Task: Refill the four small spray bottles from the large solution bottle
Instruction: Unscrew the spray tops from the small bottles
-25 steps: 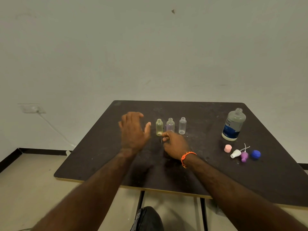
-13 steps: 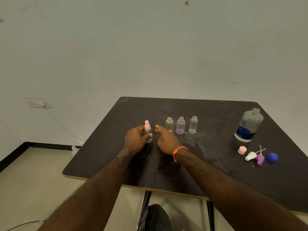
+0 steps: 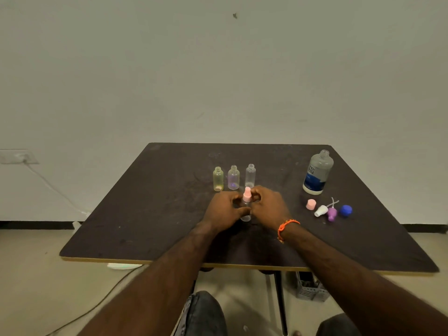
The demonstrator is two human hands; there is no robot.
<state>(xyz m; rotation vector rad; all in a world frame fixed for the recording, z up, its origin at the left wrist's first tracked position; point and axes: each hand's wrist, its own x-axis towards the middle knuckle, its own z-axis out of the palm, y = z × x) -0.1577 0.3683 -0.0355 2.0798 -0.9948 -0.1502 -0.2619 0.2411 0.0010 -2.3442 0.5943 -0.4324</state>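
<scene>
Left hand (image 3: 224,209) grips fourth spray bottle (image 3: 246,214) body; right hand (image 3: 268,204) pinches its pink pump top (image 3: 247,194). Steady base, unscrew upright, near large solution bottle (image 3: 317,173).

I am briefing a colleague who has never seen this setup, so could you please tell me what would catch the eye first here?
At the middle of the dark table, the left hand and right hand hold a small spray bottle with a pink top. Just behind stand three open small bottles in a row. At the right stands the large solution bottle, uncapped, with loose coloured caps in front of it.
</scene>
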